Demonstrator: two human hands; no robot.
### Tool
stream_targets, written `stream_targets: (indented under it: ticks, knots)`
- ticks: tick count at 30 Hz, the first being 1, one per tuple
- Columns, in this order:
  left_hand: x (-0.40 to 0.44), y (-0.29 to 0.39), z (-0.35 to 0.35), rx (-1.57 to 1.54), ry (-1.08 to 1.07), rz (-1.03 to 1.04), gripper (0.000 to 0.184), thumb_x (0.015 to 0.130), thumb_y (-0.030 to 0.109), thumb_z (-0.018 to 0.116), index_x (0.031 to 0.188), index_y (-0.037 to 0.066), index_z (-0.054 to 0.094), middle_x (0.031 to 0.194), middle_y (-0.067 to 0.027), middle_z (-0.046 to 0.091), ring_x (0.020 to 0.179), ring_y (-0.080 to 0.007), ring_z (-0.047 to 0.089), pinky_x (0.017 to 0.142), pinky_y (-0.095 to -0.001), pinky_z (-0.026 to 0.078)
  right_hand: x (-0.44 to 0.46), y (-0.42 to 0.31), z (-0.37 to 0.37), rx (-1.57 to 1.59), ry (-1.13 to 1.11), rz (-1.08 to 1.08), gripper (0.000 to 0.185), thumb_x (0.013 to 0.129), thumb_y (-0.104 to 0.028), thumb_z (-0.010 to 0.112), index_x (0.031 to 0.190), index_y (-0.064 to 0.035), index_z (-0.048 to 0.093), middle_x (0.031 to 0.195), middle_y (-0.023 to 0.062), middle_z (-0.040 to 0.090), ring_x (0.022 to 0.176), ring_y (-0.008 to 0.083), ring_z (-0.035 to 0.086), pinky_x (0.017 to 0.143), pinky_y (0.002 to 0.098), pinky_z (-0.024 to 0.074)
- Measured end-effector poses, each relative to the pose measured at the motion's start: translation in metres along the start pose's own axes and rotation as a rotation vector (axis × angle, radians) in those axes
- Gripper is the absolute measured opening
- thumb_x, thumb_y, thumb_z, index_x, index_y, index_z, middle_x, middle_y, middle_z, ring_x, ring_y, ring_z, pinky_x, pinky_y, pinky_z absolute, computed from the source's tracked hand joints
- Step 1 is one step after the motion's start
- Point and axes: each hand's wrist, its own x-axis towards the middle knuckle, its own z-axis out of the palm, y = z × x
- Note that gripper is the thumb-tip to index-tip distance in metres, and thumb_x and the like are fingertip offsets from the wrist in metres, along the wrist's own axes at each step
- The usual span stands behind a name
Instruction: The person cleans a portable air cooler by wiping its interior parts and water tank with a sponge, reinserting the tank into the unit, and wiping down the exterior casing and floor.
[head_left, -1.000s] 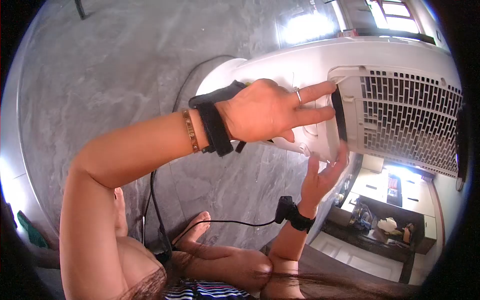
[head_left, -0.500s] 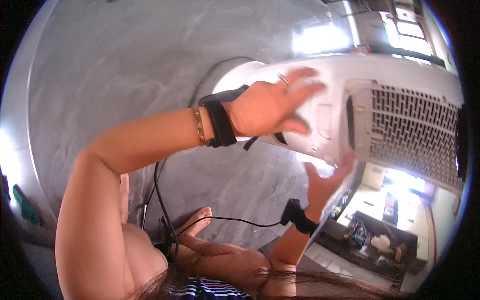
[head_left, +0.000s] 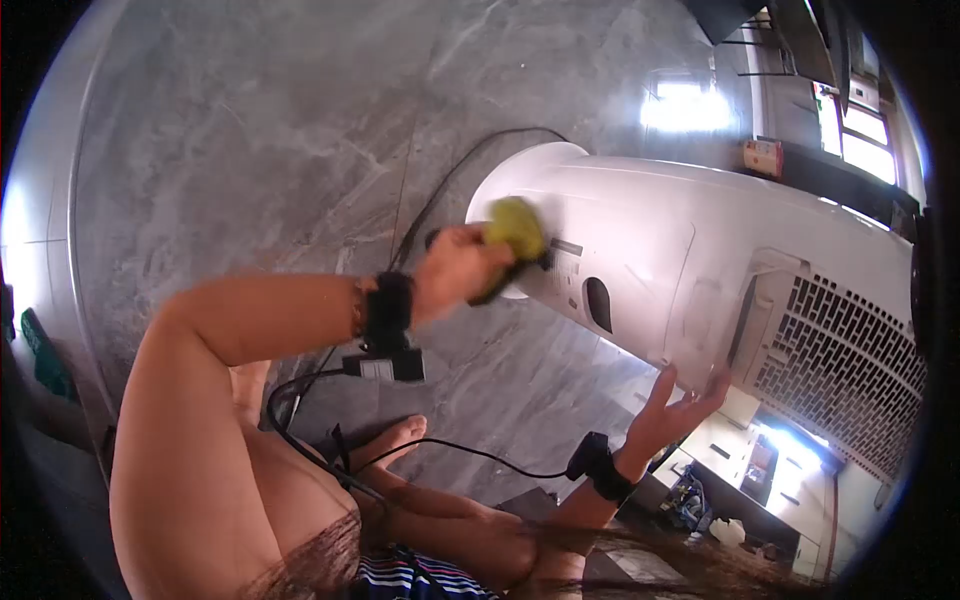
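Note:
A white upright appliance with a slotted grille (head_left: 640, 215) appears sideways in the head view, its base toward the left. My left hand (head_left: 455, 268) is beside the lower end of its casing, fingers closed around a yellow-green cloth (head_left: 515, 228). The cloth is blurred, and I cannot tell whether it is pressed on the casing. A dark oval recess (head_left: 597, 304) shows near it. My right hand (head_left: 672, 418) has its fingers spread, with the fingertips at the casing's near edge below the grille. Black straps circle both wrists.
A black cable (head_left: 480, 449) runs across to my right wrist, and another cord (head_left: 435, 190) lies on the grey tiled floor (head_left: 250, 130) behind the appliance. Cabinets with an open drawer (head_left: 725, 500) stand at lower right. A small box (head_left: 763, 157) sits on a dark surface at upper right.
My left hand has gone from spread fingers over the casing to closed around the cloth, nearer the base. The right hand stays at the edge. The view has shifted, showing more of the base.

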Motion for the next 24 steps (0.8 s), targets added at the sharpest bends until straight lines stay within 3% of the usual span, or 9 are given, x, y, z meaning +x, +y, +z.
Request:
stream_targets:
  ticks: [1, 3, 7, 13, 15, 17, 18, 20, 24]
  knots:
    - [-0.005, 0.002, 0.013, 0.154, -0.074, 0.061, 0.029, 0.076, 0.006, 0.058, 0.106, 0.006, 0.061, 0.099, -0.0075, 0.062, 0.091, -0.0198, 0.059, 0.081, -0.0333, 0.046, 0.0, 0.0, -0.002, 0.013, -0.004, 0.027, 0.063, 0.082, -0.012, 0.062, 0.136, -0.0044, 0.03, 0.137, 0.0136, 0.034, 0.127, 0.0277, 0.033, 0.103, 0.0494, 0.0261]
    - [-0.001, 0.0, 0.029, 0.603, -0.276, 1.045, 0.032, 0.067, 0.002, 0.055, 0.098, 0.006, 0.059, 0.107, -0.0136, 0.056, 0.097, -0.0284, 0.052, 0.085, -0.0389, 0.039, -0.001, 0.004, -0.006, 0.01, -0.02, 0.013, 0.062, 0.082, -0.011, 0.061, 0.136, -0.0042, 0.03, 0.138, 0.0133, 0.033, 0.126, 0.0276, 0.033, 0.103, 0.0488, 0.0265]
    - [0.012, 0.003, 0.089, 0.572, -0.466, 1.256, 0.035, 0.074, 0.013, 0.057, 0.107, 0.003, 0.052, 0.141, -0.0202, 0.032, 0.133, -0.0396, 0.023, 0.099, -0.0587, 0.021, 0.001, 0.0, 0.0, 0.031, 0.019, -0.06, 0.059, 0.082, -0.008, 0.061, 0.134, -0.0038, 0.033, 0.134, 0.0152, 0.037, 0.123, 0.0279, 0.037, 0.103, 0.0434, 0.0297]
    - [0.043, -0.018, 0.102, 0.854, -0.386, 1.336, 0.052, 0.074, 0.029, 0.064, 0.113, 0.0, 0.047, 0.148, -0.0202, 0.018, 0.136, -0.0378, 0.019, 0.099, -0.0621, 0.019, -0.002, 0.021, -0.003, -0.066, 0.137, -0.036, 0.068, 0.079, -0.025, 0.068, 0.13, 0.0026, 0.033, 0.128, 0.0181, 0.04, 0.118, 0.03, 0.042, 0.101, 0.0448, 0.0337]
    - [0.058, -0.034, 0.081, 0.873, -0.321, 1.205, 0.069, 0.077, 0.036, 0.062, 0.132, 0.004, 0.035, 0.147, -0.0197, 0.021, 0.136, -0.0375, 0.018, 0.101, -0.062, 0.014, -0.005, 0.026, 0.001, -0.203, 0.173, -0.101, 0.062, 0.083, -0.027, 0.066, 0.128, 0.0024, 0.036, 0.125, 0.0171, 0.044, 0.113, 0.029, 0.046, 0.097, 0.0432, 0.0386]
    - [0.075, -0.048, 0.059, 0.883, -0.286, 1.059, 0.065, 0.083, 0.04, 0.054, 0.137, 0.01, 0.033, 0.146, -0.0189, 0.023, 0.137, -0.037, 0.015, 0.104, -0.0615, 0.009, -0.001, 0.012, 0.008, 0.183, 0.269, 0.096, 0.058, 0.086, -0.03, 0.062, 0.128, 0.0017, 0.037, 0.124, 0.0167, 0.045, 0.113, 0.0279, 0.047, 0.097, 0.0426, 0.0402]
    - [0.087, -0.06, 0.048, 0.908, -0.258, 1.047, 0.061, 0.085, 0.041, 0.049, 0.136, 0.012, 0.035, 0.146, -0.0187, 0.023, 0.137, -0.0361, 0.013, 0.105, -0.0607, 0.006, -0.005, 0.02, -0.001, -0.227, 0.211, 0.059, 0.058, 0.089, -0.036, 0.057, 0.128, 0.0011, 0.037, 0.127, 0.0173, 0.044, 0.113, 0.028, 0.046, 0.096, 0.0421, 0.0412]
    - [0.107, -0.069, 0.025, 1.006, -0.229, 1.04, 0.054, 0.088, 0.038, 0.043, 0.134, 0.01, 0.038, 0.144, -0.0189, 0.026, 0.137, -0.0343, 0.014, 0.109, -0.0547, 0.001, -0.011, 0.028, 0.004, -0.069, 0.246, 0.045, 0.058, 0.089, -0.038, 0.055, 0.128, 0.001, 0.037, 0.127, 0.0175, 0.044, 0.114, 0.0278, 0.046, 0.096, 0.0415, 0.0413]
    - [0.121, -0.067, -0.015, 0.679, 0.025, 0.759, 0.04, 0.09, 0.027, 0.034, 0.118, 0.003, 0.049, 0.12, -0.0237, 0.046, 0.115, -0.0397, 0.038, 0.104, -0.0489, 0.018, -0.013, 0.035, 0.0, -0.013, 0.216, -0.034, 0.062, 0.09, -0.045, 0.051, 0.13, 0.0002, 0.036, 0.129, 0.0179, 0.043, 0.115, 0.028, 0.045, 0.095, 0.04, 0.0413]
